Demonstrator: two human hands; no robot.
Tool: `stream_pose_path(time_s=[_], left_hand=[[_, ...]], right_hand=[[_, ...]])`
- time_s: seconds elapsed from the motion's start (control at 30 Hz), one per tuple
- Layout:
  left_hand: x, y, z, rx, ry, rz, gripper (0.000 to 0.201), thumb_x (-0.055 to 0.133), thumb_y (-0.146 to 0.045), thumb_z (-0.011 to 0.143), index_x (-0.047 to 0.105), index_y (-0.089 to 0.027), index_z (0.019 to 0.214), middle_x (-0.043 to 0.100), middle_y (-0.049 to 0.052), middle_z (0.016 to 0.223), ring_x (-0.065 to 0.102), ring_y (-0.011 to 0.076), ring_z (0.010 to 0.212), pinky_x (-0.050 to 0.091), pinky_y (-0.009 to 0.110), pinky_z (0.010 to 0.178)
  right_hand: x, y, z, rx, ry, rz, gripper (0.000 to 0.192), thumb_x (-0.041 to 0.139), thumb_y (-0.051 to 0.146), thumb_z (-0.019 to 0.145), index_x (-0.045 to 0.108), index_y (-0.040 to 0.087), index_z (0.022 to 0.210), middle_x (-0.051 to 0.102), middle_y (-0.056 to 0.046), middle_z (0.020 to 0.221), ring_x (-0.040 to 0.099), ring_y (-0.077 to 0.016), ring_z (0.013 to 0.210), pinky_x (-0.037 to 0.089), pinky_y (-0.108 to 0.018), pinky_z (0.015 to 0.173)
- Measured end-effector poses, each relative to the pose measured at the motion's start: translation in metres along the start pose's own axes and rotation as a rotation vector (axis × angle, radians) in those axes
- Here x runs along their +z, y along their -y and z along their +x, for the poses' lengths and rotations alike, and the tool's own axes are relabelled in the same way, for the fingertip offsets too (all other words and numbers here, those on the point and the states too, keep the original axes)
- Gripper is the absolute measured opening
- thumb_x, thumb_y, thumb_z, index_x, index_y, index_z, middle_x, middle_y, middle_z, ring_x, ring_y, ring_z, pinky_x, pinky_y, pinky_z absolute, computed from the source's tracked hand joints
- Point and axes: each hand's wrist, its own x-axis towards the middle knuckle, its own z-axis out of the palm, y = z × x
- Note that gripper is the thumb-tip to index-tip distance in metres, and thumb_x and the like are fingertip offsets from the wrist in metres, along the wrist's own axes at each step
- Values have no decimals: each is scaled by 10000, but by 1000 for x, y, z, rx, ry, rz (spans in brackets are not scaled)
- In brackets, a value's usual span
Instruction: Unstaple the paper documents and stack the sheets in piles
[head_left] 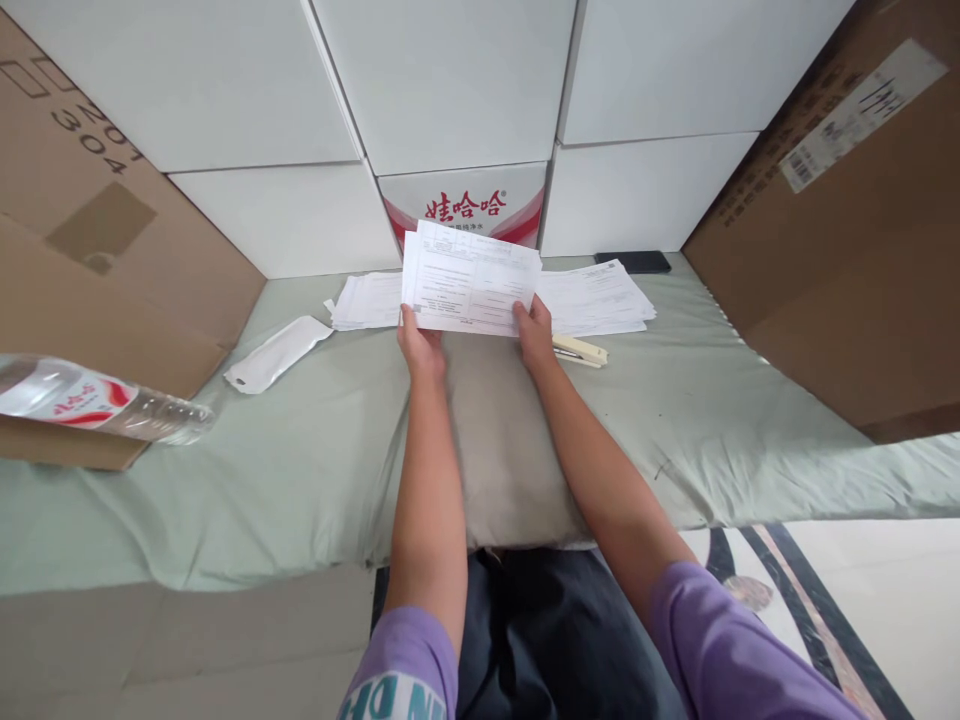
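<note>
Several printed paper sheets (pixel 476 275) are held up between my two hands, slightly fanned at the left edge. My left hand (pixel 422 345) grips their lower left corner, thumb in front and fingers behind. At the lower right, my right hand (pixel 534 335) pinches the same sheets. Behind them lie two paper stacks: a left stack (pixel 367 302) and a right stack (pixel 604 298), both partly covered by the held sheets. Just right of my right hand rests a cream stapler (pixel 581 350), its near end hidden by that hand.
A white packet (pixel 279 355) lies to the left. A clear water bottle (pixel 112 402) is beside the left cardboard box (pixel 112 250). At the back is a black phone (pixel 632 262) before white boxes (pixel 457 85). Another cardboard box (pixel 832 280) stands right. Green cloth (pixel 675 420) covers the surface.
</note>
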Motion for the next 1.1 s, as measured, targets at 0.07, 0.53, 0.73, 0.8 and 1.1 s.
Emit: stream_pose_path(time_s=[0.07,0.53,0.73,0.8,1.1], left_hand=[[-9,-6,8,40,-9,56,461,664,-568,858,712,-214,1148,713,102,1250,654,224,1221,557,309,965],[-24,-43,-23,130,362,354,391,862,-363,679,758,-166,1001,767,95,1025,700,253,1100,532,321,998],[-49,-18,-19,10,361,323,511,865,-536,650,757,-155,974,782,119,1010,690,291,1154,535,396,1020],[-51,-11,-18,55,397,338,533,848,-558,671,753,-158,1009,778,122,1063,677,289,1185,523,397,1044],[-51,3,-21,40,471,495,523,802,-561,721,744,-150,1039,779,124,1028,704,297,1105,549,411,980]], right_hand=[[-3,8,0,-55,-35,21,545,506,639,875,632,206,1180,704,-91,1188,618,-255,1195,509,-470,1031],[-56,56,-57,-53,-4,-3,196,622,395,815,685,220,878,694,-39,871,650,-256,892,545,-457,901],[-47,51,-57,43,75,-24,240,623,415,829,697,202,913,720,-53,928,658,-271,978,538,-467,946],[-46,45,-58,71,67,-25,261,611,427,831,695,196,919,729,-55,954,658,-275,1001,530,-467,964],[-49,36,-56,78,56,-123,292,554,433,852,685,183,927,733,-69,1004,651,-277,1033,506,-437,991]])
